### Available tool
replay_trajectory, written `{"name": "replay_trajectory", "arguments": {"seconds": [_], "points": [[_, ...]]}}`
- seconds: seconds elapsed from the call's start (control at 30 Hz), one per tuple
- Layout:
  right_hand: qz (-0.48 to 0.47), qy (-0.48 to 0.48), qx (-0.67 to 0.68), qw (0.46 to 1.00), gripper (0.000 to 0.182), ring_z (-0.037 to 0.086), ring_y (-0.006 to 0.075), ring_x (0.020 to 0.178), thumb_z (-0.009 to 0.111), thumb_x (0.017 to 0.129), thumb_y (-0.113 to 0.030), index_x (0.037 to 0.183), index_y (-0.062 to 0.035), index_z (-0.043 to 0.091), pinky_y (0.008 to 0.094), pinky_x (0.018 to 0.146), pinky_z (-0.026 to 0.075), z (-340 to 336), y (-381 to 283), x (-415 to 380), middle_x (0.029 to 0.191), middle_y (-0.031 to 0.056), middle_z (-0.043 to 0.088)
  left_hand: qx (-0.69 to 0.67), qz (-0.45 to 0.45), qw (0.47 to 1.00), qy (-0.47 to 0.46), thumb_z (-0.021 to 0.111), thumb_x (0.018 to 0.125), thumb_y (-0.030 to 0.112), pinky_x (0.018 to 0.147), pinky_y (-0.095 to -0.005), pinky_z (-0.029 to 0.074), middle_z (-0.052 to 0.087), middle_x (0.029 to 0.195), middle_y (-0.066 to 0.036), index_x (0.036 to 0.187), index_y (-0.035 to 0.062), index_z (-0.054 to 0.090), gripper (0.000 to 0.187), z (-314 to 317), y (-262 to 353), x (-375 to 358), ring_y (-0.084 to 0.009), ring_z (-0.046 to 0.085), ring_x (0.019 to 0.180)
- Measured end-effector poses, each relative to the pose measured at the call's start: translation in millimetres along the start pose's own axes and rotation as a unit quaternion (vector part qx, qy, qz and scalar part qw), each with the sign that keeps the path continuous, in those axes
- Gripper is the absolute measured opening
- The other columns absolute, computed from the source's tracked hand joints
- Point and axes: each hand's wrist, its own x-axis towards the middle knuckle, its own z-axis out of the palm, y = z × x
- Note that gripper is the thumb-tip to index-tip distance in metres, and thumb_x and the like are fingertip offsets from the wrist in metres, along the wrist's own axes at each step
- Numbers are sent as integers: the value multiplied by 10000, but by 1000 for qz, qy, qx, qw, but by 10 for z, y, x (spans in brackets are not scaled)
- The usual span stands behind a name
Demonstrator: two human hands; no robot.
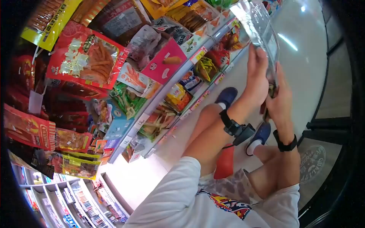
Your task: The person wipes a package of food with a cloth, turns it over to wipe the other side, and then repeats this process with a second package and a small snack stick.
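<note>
A shiny silver packet [262, 34] is held up at the top right, tilted, its contents not readable from here. My left hand [258, 78] grips its near end, fingers closed against the packaging. Beside it, my right hand [280, 97] is closed on the packet's lower edge from the right side. The two hands are close together. A black band with a boxy device [240, 131] is on my left wrist, and another black band [285, 142] is on my right wrist.
Tiered shelves [161, 95] of bagged snacks run along the left, with a red snack bag [87, 57] hanging in front. A pink box [164, 60] stands on one tier. Small packs fill a divided rack [72, 201] at lower left. Dark-framed panels [323, 131] line the right.
</note>
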Motion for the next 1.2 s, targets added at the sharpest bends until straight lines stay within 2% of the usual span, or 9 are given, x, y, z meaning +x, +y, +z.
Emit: {"name": "replay_trajectory", "arguments": {"seconds": [0.17, 0.33, 0.43, 0.5, 0.57, 0.83, 0.9, 1.0, 1.2], "points": [[6, 95, 86, 992, 301, 665, 165, 911, 621, 971, -11, 1271, 3, 647, 312, 869, 519, -318, 374, 114, 977, 97, 718, 73, 31, 987, -142, 711, 937, 99, 1148, -415, 388, 453, 1523, -94, 1522, 75, 386, 670, 57, 343, 34, -233, 414, 1438], [64, 62, 304, 948, 232, 656, 159, 980, 677, 973, -93, 1170, 28, 663, 301, 902, 507, -634, 533, 160, 1049, 68, 715, 417, 153, 896, 29, 785, 865, 102, 1092, -405, 445, 546, 1449, -86, 1484, 101, 449, 704, -371, 448, 259, -241, 542, 1332], [83, 36, 430, 898, 332, 633, 158, 1044, 714, 960, -120, 1259, -10, 623, 304, 902, 505, -572, 535, 104, 1185, 77, 668, 241, 0, 962, -127, 837, 820, 98, 1052, -399, 476, 575, 1419, -98, 1480, 100, 460, 760, -243, 589, 234, -240, 587, 1279], [215, 51, 482, 848, 436, 614, 168, 1100, 722, 953, -120, 1339, -20, 546, 310, 934, 509, -443, 462, 59, 1262, 83, 623, 213, -38, 960, -176, 848, 813, 77, 1012, -377, 504, 641, 1331, -87, 1431, 64, 516, 702, -165, 576, 106, -214, 628, 1206], [300, 26, 477, 826, 503, 629, 180, 1080, 734, 937, -108, 1373, -19, 498, 321, 926, 526, -482, 444, 93, 1221, 94, 626, 369, 7, 921, -124, 841, 821, 66, 982, -355, 521, 684, 1254, -67, 1365, 29, 576, 606, -171, 532, -20, -189, 656, 1128], [325, 70, 445, 832, 265, 655, 132, 895, 730, 930, -77, 1163, 28, 658, 283, 802, 534, -342, 323, 90, 1011, 54, 698, 321, -51, 946, -13, 783, 828, -22, 954, -349, 534, 726, 1130, -67, 1205, -25, 662, 396, -325, 291, 86, -161, 684, 1015], [159, 91, 381, 906, 269, 645, 132, 887, 744, 933, -99, 1153, 24, 652, 278, 806, 518, -356, 386, 108, 1002, 45, 690, 301, -38, 952, -33, 781, 842, -2, 965, -344, 524, 715, 1170, -73, 1231, -19, 646, 412, -304, 312, 82, -170, 674, 1049], [224, 125, 411, 875, 252, 635, 129, 881, 748, 943, -129, 1130, 13, 657, 282, 809, 507, -400, 297, 128, 995, 37, 689, 250, 20, 963, -95, 788, 871, 55, 996, -343, 492, 674, 1275, -88, 1330, 1, 569, 511, -271, 299, 118, -190, 638, 1137], [225, 77, 377, 895, 231, 628, 125, 885, 719, 973, -160, 1112, 18, 669, 287, 809, 505, -337, 409, 177, 1019, 43, 691, 312, -61, 948, 27, 800, 879, 89, 957, -343, 510, 708, 1151, -74, 1246, -10, 630, 417, -281, 145, 117, -183, 658, 1048]]}}
